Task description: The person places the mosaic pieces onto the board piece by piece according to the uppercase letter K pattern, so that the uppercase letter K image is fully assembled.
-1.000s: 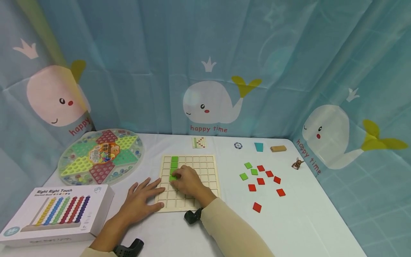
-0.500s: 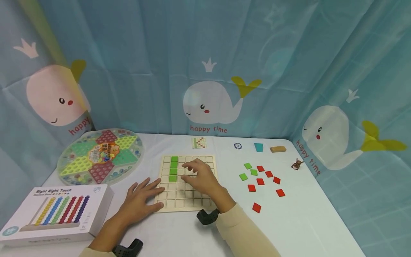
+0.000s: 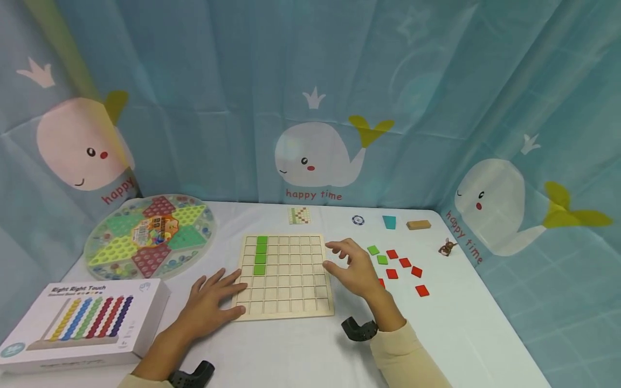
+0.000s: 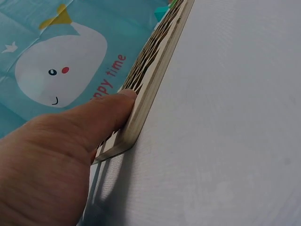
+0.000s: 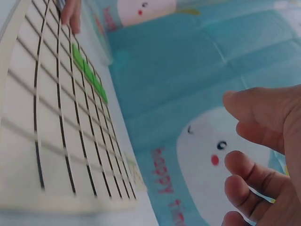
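Observation:
On the table lies a wooden grid board [image 3: 301,280], with a column of several green square tiles [image 3: 260,258] set in its second column from the left. My left hand [image 3: 208,302] rests at the board's left edge, fingers spread; in the left wrist view its thumb [image 4: 110,113] lies on the board's corner. Past the board's right edge hovers my right hand [image 3: 356,269], holding nothing, with thumb and fingers apart. Beyond it are loose green tiles [image 3: 372,250] and red tiles [image 3: 422,291], some hidden behind the hand.
A small pattern card [image 3: 299,215] lies behind the board. Along the back right are a poker chip [image 3: 358,220], a teal piece [image 3: 390,222], a wooden block [image 3: 419,224] and a brown figurine [image 3: 447,247]. At left are a Chinese checkers board [image 3: 194,237] and a white box [image 3: 145,318].
My right hand has let go of the green tile at the lower end of the column and moved right, off the board toward the loose tiles. The left hand stays in place.

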Action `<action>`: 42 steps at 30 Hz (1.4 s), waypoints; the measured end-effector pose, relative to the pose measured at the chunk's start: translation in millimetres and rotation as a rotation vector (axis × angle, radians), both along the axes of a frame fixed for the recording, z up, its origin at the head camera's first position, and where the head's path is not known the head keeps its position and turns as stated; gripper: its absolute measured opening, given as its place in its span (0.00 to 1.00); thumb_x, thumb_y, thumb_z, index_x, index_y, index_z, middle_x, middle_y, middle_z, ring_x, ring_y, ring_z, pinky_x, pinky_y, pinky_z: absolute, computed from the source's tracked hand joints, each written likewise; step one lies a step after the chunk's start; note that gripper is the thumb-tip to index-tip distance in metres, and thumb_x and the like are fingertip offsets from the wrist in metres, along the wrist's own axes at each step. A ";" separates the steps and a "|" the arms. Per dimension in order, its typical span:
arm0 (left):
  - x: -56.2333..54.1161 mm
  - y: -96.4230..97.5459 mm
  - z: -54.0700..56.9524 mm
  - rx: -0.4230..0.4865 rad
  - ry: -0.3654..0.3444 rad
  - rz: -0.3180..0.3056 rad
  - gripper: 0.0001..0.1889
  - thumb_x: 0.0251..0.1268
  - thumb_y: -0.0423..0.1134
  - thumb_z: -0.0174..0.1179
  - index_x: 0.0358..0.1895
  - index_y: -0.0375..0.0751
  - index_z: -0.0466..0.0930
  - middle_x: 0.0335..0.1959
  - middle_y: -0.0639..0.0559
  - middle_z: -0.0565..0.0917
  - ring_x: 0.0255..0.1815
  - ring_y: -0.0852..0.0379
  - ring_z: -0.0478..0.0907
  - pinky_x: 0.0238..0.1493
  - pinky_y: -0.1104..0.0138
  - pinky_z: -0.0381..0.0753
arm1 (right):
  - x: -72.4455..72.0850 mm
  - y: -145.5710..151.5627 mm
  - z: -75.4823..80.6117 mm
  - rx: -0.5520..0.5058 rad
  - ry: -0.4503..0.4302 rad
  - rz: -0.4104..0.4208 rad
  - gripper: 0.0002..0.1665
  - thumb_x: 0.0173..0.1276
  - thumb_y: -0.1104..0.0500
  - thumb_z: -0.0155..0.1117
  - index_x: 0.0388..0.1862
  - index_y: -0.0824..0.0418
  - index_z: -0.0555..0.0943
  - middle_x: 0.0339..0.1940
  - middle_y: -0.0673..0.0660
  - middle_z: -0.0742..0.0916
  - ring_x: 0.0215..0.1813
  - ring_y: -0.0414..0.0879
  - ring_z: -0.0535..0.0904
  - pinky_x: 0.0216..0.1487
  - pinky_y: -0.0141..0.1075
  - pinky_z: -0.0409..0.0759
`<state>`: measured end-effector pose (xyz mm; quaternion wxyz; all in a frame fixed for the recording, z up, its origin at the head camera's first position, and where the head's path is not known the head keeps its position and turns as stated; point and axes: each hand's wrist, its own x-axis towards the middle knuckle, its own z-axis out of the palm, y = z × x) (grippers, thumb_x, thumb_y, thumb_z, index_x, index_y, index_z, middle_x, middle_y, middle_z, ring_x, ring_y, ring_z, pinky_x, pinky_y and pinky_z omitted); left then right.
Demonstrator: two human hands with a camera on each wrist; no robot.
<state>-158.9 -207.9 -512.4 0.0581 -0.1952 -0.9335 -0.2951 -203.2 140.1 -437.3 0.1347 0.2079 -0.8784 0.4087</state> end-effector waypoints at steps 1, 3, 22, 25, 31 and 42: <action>0.1 -0.3 -0.2 0.000 -0.002 0.001 0.27 0.52 0.55 0.69 0.56 0.47 0.83 0.68 0.46 0.70 0.71 0.35 0.55 0.63 0.36 0.41 | 1.0 3.7 -0.8 0.003 0.006 -0.014 0.22 0.59 0.57 0.73 0.54 0.54 0.83 0.40 0.47 0.81 0.40 0.57 0.76 0.38 0.47 0.76; 0.2 -0.7 -1.3 0.002 -0.005 0.002 0.27 0.52 0.55 0.69 0.56 0.48 0.83 0.68 0.46 0.70 0.71 0.35 0.55 0.64 0.36 0.41 | 2.8 11.2 -2.9 0.008 0.011 -0.029 0.22 0.59 0.58 0.73 0.54 0.53 0.83 0.40 0.47 0.81 0.40 0.57 0.76 0.38 0.46 0.76; 0.1 -0.6 -3.0 0.001 -0.007 0.006 0.28 0.52 0.56 0.69 0.56 0.46 0.82 0.68 0.47 0.70 0.71 0.35 0.55 0.64 0.36 0.40 | -9.2 78.3 -41.8 0.056 -0.111 -0.205 0.25 0.59 0.61 0.71 0.58 0.55 0.81 0.47 0.59 0.81 0.48 0.55 0.73 0.46 0.52 0.75; 0.4 -0.7 -2.4 0.003 0.001 0.005 0.28 0.52 0.55 0.69 0.56 0.46 0.82 0.68 0.47 0.70 0.71 0.35 0.55 0.64 0.36 0.40 | -11.5 83.0 -50.1 0.100 -0.162 -0.231 0.25 0.60 0.60 0.70 0.58 0.55 0.80 0.49 0.57 0.81 0.54 0.54 0.72 0.54 0.55 0.73; 0.1 -0.3 -4.2 0.006 -0.001 0.001 0.28 0.53 0.56 0.69 0.56 0.46 0.82 0.68 0.47 0.70 0.71 0.35 0.55 0.64 0.36 0.40 | -12.5 89.4 -60.8 0.192 -0.227 -0.289 0.26 0.61 0.63 0.65 0.60 0.50 0.80 0.57 0.54 0.79 0.62 0.52 0.64 0.61 0.58 0.66; -0.9 -1.6 -5.3 0.000 0.000 0.008 0.28 0.53 0.57 0.69 0.56 0.47 0.83 0.68 0.47 0.70 0.71 0.35 0.55 0.64 0.37 0.40 | -14.4 88.4 -65.1 0.272 -0.176 -0.283 0.26 0.62 0.66 0.64 0.59 0.51 0.81 0.60 0.55 0.79 0.59 0.53 0.64 0.57 0.55 0.65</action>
